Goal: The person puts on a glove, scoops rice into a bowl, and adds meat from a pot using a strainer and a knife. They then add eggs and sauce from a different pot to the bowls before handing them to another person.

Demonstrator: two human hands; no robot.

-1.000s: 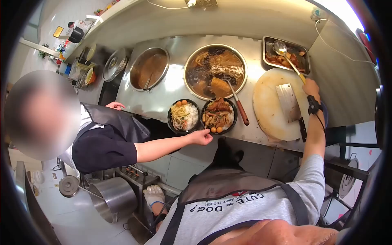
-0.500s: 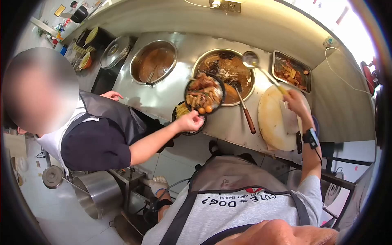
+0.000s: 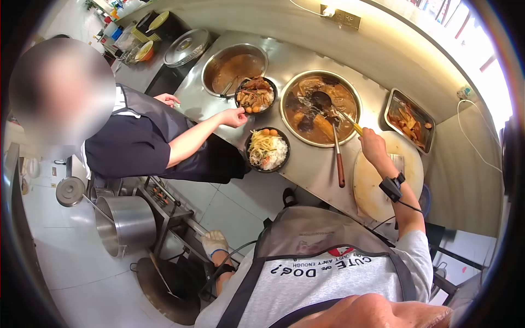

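Observation:
My right hand (image 3: 374,146) is closed round the yellow-gripped handle of a ladle (image 3: 321,100). The ladle's bowl dips into brown stew in a wide steel pot (image 3: 284,121). A second utensil with a wooden handle (image 3: 340,168) leans out of the same pot over its near rim. Low on the left, my left hand (image 3: 214,242) in a pale glove is beside a metal rail (image 3: 192,225); I cannot tell how its fingers are set. A black bowl of rice, noodles and eggs (image 3: 268,150) stands at the counter's front edge.
A co-worker's hand (image 3: 234,117) is at a black bowl of meat and rice (image 3: 256,95), near another pot (image 3: 206,76). Right of my pot are a round cutting board (image 3: 377,186) with a cleaver (image 3: 397,163) and a steel tray (image 3: 389,104). A wok (image 3: 147,281) sits lower left.
My right hand has lowered the ladle from above the counter into the stew. The co-worker's hand has moved the meat bowl away from my pot, uncovering the noodle bowl.

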